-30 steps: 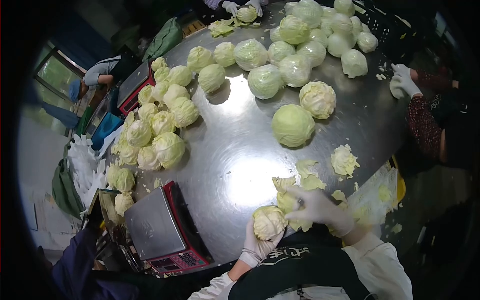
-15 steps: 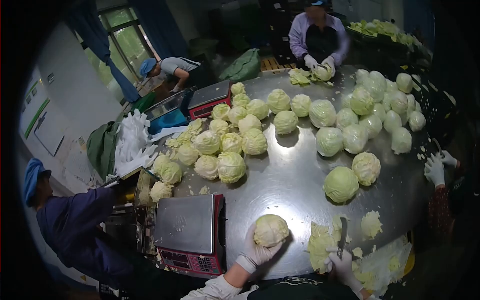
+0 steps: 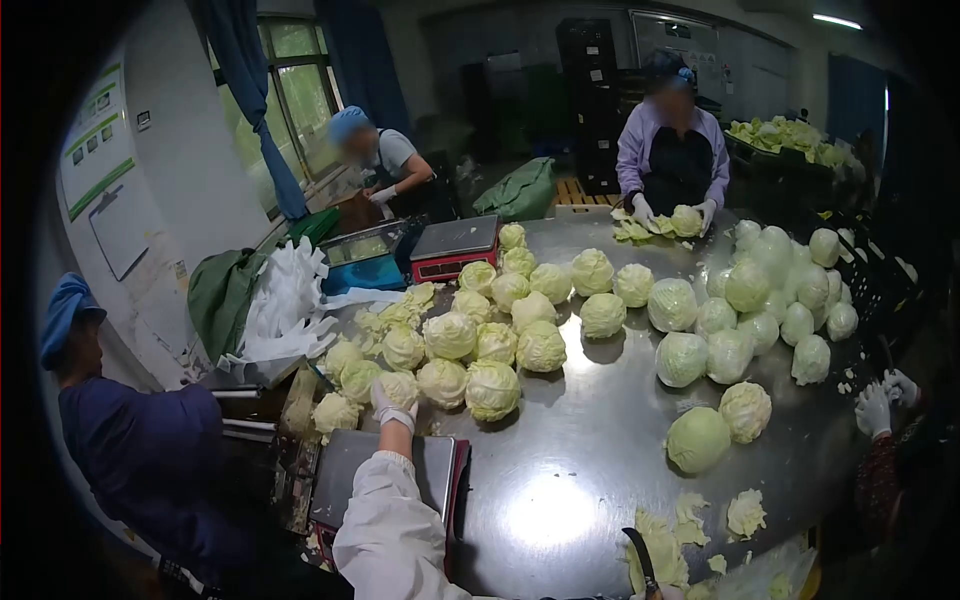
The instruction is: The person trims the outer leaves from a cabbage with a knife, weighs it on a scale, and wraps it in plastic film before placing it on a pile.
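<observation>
My gloved left hand reaches over the scale to the near edge of the cabbage pile. Its fingers curl round the near side of a pale, trimmed cabbage, which sits among the others. Whether the palm bears its weight cannot be seen. At the bottom edge, a curved dark knife points up from my right hand, which is closed on it and mostly cut off by the frame. Loose cabbage leaves lie beside the blade.
A red-sided scale stands under my left forearm. Two cabbages rest right of centre, with wrapped cabbages behind. A co-worker handles a cabbage at the far side. Others work at the left, far left and right edge.
My left hand has carried the cabbage from the table's near edge leftward and forward to the pile. My right hand has dropped almost out of view with the knife. The view has tilted up.
</observation>
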Available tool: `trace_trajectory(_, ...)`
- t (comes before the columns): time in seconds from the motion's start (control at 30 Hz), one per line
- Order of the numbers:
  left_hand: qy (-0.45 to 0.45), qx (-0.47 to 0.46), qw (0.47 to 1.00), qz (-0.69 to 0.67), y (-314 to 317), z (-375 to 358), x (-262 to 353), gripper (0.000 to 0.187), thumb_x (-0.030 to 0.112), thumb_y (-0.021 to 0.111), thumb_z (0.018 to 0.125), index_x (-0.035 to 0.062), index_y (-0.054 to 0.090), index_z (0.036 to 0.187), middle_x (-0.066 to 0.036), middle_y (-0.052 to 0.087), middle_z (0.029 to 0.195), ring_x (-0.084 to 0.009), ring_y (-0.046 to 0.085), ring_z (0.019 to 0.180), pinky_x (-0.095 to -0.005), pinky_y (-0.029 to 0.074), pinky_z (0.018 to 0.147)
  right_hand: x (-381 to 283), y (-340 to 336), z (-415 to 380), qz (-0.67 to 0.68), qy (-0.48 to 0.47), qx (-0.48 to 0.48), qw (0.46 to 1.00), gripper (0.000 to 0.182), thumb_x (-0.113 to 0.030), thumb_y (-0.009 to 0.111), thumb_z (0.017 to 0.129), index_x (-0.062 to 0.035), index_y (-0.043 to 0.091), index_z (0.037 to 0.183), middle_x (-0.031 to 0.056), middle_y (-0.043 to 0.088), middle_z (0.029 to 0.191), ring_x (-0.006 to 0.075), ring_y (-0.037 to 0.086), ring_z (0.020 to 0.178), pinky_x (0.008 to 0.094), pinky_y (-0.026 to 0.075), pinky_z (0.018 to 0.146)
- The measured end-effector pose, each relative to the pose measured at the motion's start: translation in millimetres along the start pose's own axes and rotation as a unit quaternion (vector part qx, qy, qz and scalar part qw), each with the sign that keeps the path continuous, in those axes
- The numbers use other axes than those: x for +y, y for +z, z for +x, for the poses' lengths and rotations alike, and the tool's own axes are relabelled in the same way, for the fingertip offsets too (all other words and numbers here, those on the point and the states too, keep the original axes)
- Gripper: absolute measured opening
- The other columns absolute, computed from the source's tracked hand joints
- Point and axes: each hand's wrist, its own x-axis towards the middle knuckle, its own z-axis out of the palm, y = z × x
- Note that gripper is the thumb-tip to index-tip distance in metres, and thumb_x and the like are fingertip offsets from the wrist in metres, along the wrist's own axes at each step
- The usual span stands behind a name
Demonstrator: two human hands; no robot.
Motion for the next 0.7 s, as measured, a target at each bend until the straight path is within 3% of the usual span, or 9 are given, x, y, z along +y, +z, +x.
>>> trace_trajectory(0.17,-0.023,-0.208,0.975,-0.075,-50,83,-15,0.046,0.059,0.046,0.097,0.0283,0.063,0.126,-0.002,0.066,0.128,-0.0282,0.060,0.120,-0.0427,0.046,0.101,-12,14,14,-0.140,-0.060,0.017,0.988,0.044,-0.031,0.071,0.084,-0.0062,0.067,0.121,0.0161,0.065,0.118,0.0361,0.054,0.114,0.0477,0.040,0.101)
trace_trajectory(0.27,0.035,0.115,0.993,-0.001,-3,29,-27,0.066,0.061,0.059,0.090,0.0271,0.045,0.145,-0.005,0.058,0.141,-0.0316,0.055,0.129,-0.0559,0.043,0.103,-24,13,44,-0.332,-0.183,0.046,0.924,0.048,-0.036,0.072,0.083,-0.0077,0.067,0.122,0.0167,0.064,0.126,0.0393,0.053,0.125,0.0504,0.038,0.109)
trace_trajectory(0.3,0.085,0.129,0.988,0.023,19,-1,-34,0.095,0.060,0.070,0.083,0.0234,0.023,0.157,-0.010,0.039,0.156,-0.0360,0.045,0.139,-0.0595,0.040,0.109,-20,14,56,-0.426,-0.226,0.060,0.874,0.046,-0.036,0.069,0.086,-0.0103,0.065,0.124,0.0138,0.063,0.130,0.0372,0.054,0.123,0.0557,0.038,0.107)
trace_trajectory(0.33,0.075,0.124,0.989,0.035,21,-13,-36,0.095,0.060,0.070,0.083,0.0234,0.023,0.157,-0.010,0.039,0.156,-0.0360,0.045,0.139,-0.0595,0.040,0.109,-16,14,75,-0.514,-0.260,0.079,0.813,0.044,-0.037,0.066,0.090,-0.0128,0.062,0.127,0.0110,0.061,0.135,0.0350,0.055,0.121,0.0609,0.038,0.104)
trace_trajectory(0.4,-0.086,-0.013,0.996,0.032,33,-20,-59,0.111,0.060,0.075,0.080,0.0191,0.010,0.161,-0.016,0.022,0.161,-0.0410,0.035,0.145,-0.0570,0.039,0.112,-22,26,89,-0.546,-0.174,0.066,0.817,0.045,-0.040,0.066,0.087,-0.0260,0.063,0.130,0.0085,0.053,0.145,0.0416,0.044,0.133,0.0691,0.018,0.113)
trace_trajectory(0.43,-0.122,-0.036,0.990,0.057,38,-18,-76,0.103,0.060,0.070,0.084,0.0169,0.017,0.161,-0.018,0.023,0.162,-0.0419,0.036,0.143,-0.0529,0.038,0.114,-2,28,98,-0.568,-0.168,0.070,0.803,0.046,-0.038,0.066,0.087,-0.0285,0.062,0.132,0.0096,0.053,0.145,0.0418,0.044,0.133,0.0696,0.020,0.111)
trace_trajectory(0.47,-0.089,-0.044,0.990,0.098,68,-83,-86,0.102,0.060,0.070,0.085,0.0072,0.022,0.157,-0.019,0.028,0.158,-0.0404,0.037,0.143,-0.0506,0.039,0.113,14,26,101,-0.588,-0.163,0.073,0.789,0.048,-0.036,0.065,0.087,-0.0311,0.061,0.134,0.0108,0.053,0.145,0.0421,0.044,0.132,0.0701,0.022,0.110)
trace_trajectory(0.6,-0.143,-0.262,0.918,0.260,92,-163,-153,0.091,0.053,0.067,0.091,0.0084,0.023,0.156,-0.016,0.033,0.155,-0.0363,0.048,0.130,-0.0489,0.046,0.105,29,4,69,-0.528,-0.156,0.135,0.823,0.051,-0.035,0.064,0.086,-0.0304,0.061,0.137,0.0105,0.054,0.143,0.0410,0.044,0.133,0.0678,0.024,0.110)
trace_trajectory(0.7,-0.064,-0.367,0.838,0.399,110,-237,-222,0.078,0.037,0.071,0.093,0.0167,0.028,0.156,-0.012,0.040,0.149,-0.0246,0.057,0.113,-0.0390,0.052,0.086,66,-41,33,-0.488,-0.145,0.216,0.833,0.046,-0.032,0.065,0.082,-0.0266,0.069,0.127,0.0101,0.056,0.139,0.0382,0.046,0.131,0.0644,0.025,0.111)
